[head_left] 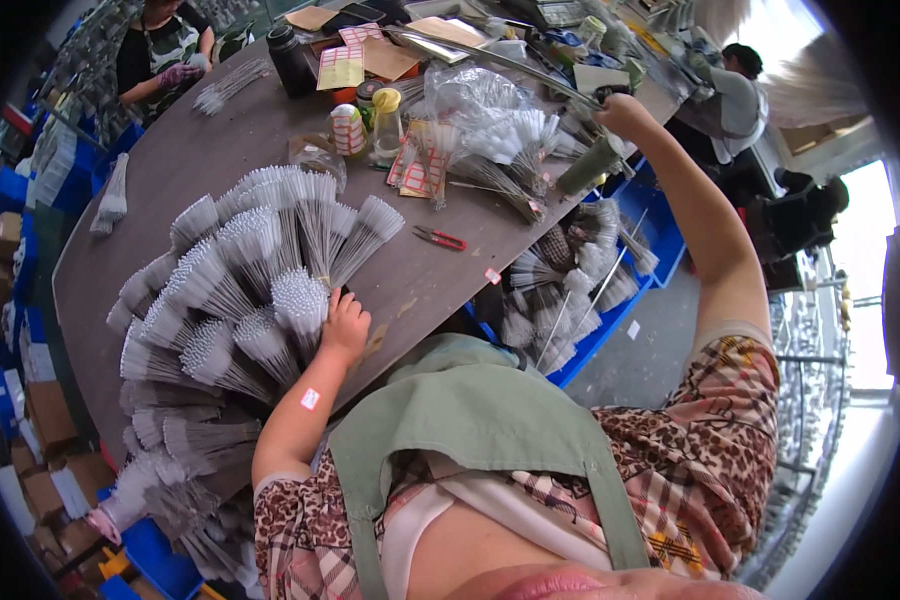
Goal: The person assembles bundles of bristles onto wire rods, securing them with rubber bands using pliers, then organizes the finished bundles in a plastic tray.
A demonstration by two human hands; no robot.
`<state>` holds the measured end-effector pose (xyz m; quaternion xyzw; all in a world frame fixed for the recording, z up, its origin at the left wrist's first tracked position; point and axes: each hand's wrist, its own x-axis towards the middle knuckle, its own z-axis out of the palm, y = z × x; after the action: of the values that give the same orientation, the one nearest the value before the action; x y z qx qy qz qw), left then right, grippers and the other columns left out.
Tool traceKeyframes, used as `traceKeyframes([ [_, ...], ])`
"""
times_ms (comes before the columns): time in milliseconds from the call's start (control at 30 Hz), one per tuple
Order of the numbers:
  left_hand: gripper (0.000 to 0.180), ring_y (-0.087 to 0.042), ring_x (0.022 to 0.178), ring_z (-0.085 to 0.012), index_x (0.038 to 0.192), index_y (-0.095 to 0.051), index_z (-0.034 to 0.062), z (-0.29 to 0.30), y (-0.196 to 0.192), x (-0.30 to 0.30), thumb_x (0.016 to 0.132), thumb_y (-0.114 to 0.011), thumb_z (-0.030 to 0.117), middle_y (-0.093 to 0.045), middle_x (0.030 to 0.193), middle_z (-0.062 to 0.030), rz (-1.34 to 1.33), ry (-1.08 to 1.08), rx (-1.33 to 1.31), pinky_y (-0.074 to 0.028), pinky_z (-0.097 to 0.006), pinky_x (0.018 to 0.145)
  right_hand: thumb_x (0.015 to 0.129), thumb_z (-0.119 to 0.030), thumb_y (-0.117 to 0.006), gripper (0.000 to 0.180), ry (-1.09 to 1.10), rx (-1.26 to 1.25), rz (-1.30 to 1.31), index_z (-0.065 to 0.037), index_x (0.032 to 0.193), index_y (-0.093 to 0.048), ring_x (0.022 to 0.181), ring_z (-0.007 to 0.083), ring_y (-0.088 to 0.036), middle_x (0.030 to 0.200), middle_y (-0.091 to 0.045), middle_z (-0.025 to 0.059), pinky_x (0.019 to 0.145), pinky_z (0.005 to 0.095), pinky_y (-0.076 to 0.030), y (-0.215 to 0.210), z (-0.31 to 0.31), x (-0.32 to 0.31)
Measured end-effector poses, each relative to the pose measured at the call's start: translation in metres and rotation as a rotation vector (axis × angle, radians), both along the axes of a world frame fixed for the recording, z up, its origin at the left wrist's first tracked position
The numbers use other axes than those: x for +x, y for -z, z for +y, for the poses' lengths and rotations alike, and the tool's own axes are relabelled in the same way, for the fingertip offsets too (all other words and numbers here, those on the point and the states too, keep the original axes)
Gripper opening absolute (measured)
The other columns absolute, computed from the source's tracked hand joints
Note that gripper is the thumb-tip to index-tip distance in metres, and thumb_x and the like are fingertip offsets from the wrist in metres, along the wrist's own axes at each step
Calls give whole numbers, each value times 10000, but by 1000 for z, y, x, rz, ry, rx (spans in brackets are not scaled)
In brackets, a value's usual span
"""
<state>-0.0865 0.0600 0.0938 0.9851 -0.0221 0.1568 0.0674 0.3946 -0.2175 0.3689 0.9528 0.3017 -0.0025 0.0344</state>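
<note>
My left hand (pixel 347 327) rests on the table beside the fan of brush bundles, its fingers slightly apart. Its fingertips are close to the stem ends of one bundle (pixel 312 225); another bundle (pixel 299 300) with a dense white head lies just to its left. These bundles are thin grey wire stems with white bristly heads. Out to the far right, my right hand (pixel 625 116) is closed around the dark end of a long thin metal bar (pixel 500 62), which slants across the cluttered back of the table. The fingers are partly hidden there.
Red-handled snips (pixel 440 237) lie mid-table. Beyond them are a yellow-capped bottle (pixel 386 125), a black flask (pixel 290 62), label sheets (pixel 341 67) and a clear plastic bag (pixel 475 95). A blue bin (pixel 660 270) of brushes stands right of the table. Two other people work farther off.
</note>
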Motion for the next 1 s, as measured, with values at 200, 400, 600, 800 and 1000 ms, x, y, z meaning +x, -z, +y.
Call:
traceKeyframes([
  [200,86,-496,888,-293,620,-523,68,1,16,1,691,-529,116,-484,742,-109,53,128,-64,-293,-492,1020,794,-352,-587,354,150,185,66,-3,823,-637,606,304,-581,749,-630,156,535,388,-446,-22,-107,-99],
  [400,110,-505,887,-310,673,-587,60,-14,23,-6,732,-537,137,-533,806,-131,177,177,-56,-295,-486,1008,876,-293,-568,231,661,1179,893,-141,725,-483,425,28,-261,559,-333,-78,376,212,-183,-41,-205,-279],
  [600,102,-493,891,-342,773,-559,48,-33,31,0,706,-623,88,-531,839,-151,263,168,-211,-407,-461,835,962,-322,-400,243,701,1889,1324,-129,815,-424,397,7,-235,541,-266,-94,339,161,-190,-29,-268,-391],
  [800,110,-536,823,-349,791,-548,35,-35,48,-7,722,-614,90,-562,810,-160,266,309,-260,-441,-435,732,971,-298,-375,247,788,2411,1512,-86,853,-423,398,18,-261,572,-303,-68,337,177,-229,11,-349,-390],
  [1000,190,-602,721,-371,778,-581,22,-29,65,-16,778,-600,210,-619,720,-181,576,-235,-561,-470,-437,650,972,-288,-369,246,930,2348,1562,-101,814,-399,383,12,-250,547,-294,-77,317,167,-219,39,-410,-336],
])
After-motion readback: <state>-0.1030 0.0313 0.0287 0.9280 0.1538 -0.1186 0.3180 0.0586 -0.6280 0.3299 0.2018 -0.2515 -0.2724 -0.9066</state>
